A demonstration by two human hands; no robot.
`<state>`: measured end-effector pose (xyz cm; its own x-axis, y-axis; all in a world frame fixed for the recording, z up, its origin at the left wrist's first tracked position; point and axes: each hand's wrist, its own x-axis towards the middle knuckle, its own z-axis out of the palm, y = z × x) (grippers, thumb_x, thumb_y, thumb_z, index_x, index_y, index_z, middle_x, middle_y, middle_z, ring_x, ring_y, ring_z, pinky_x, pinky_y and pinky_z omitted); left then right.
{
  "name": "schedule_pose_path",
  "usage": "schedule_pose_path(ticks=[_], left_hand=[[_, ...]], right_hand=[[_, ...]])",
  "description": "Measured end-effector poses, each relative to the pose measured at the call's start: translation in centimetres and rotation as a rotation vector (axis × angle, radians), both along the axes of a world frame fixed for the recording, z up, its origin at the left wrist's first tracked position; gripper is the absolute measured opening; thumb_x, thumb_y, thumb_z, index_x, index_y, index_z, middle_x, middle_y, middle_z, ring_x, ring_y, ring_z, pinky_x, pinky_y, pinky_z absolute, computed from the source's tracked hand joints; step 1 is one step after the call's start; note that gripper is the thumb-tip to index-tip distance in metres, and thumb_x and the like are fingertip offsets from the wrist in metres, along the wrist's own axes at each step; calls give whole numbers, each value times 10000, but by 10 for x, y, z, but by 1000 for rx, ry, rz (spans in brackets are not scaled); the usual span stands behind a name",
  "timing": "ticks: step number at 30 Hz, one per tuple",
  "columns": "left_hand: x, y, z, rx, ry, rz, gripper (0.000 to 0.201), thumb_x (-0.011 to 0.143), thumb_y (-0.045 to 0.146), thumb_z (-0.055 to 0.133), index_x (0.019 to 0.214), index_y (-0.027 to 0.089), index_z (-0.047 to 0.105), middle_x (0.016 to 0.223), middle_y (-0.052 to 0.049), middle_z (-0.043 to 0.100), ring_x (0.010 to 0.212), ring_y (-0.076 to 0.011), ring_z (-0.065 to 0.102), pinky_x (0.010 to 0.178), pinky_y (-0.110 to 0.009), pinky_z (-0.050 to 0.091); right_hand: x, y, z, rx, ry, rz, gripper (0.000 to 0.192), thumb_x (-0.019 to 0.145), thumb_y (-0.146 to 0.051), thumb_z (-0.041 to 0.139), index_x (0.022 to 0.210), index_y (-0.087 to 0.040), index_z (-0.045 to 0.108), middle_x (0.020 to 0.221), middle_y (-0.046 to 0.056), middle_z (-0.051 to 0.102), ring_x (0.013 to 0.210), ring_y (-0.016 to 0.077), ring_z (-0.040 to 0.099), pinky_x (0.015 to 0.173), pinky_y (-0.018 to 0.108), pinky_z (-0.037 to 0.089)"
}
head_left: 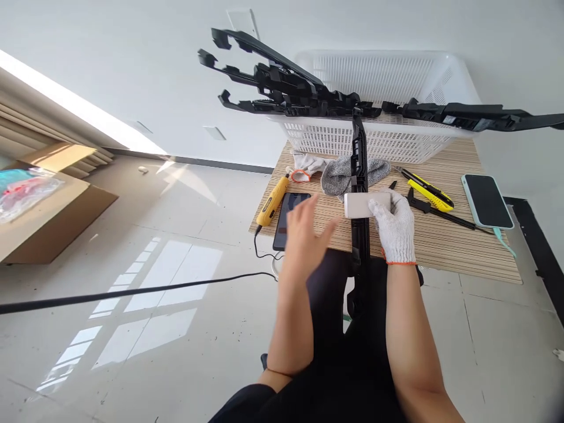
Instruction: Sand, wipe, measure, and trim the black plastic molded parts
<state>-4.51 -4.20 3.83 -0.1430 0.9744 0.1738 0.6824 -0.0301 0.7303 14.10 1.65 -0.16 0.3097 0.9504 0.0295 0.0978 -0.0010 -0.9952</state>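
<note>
Pressing pale block across long black plastic strip at table edge: gloved right hand closed on block. Bare left hand open, blurred, holding nothing. Strip looks light, stiff, slightly whippy; best gripped beside block.
</note>
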Motion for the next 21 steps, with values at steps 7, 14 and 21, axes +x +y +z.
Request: schedule_pose_path(ticks=[7, 14, 21], left_hand=[[-41, -16, 0, -405, 303, 314, 747, 937, 613, 451, 1418, 42, 447, 1403, -255, 485, 1383, -420, 387, 1115, -550, 353], [-16, 21, -8, -386, 466, 366, 825, 889, 565, 550, 1443, -32, 419, 1390, -287, 490, 1337, -419, 424, 1122, -506, 351], [-22, 23, -12, -369, 401, 367, 869, 869, 482, 578, 1525, -22, 312, 1449, -280, 457, 1356, -434, 415, 1138, -536, 338]], right_hand=[[1, 2, -1, 4, 24, 42, 538, 690, -431, 785, 1152, -195, 641, 1001, 56, 679, 876, 181, 634, 782, 368, 566], [1, 3, -3, -1, 42, 71, 534, 690, -384, 784, 1164, -192, 631, 993, 49, 679, 871, 180, 641, 801, 372, 568], [2, 0, 1, -1, 23, 89, 492, 713, -369, 771, 1155, -194, 646, 990, 40, 679, 858, 172, 633, 818, 373, 561]])
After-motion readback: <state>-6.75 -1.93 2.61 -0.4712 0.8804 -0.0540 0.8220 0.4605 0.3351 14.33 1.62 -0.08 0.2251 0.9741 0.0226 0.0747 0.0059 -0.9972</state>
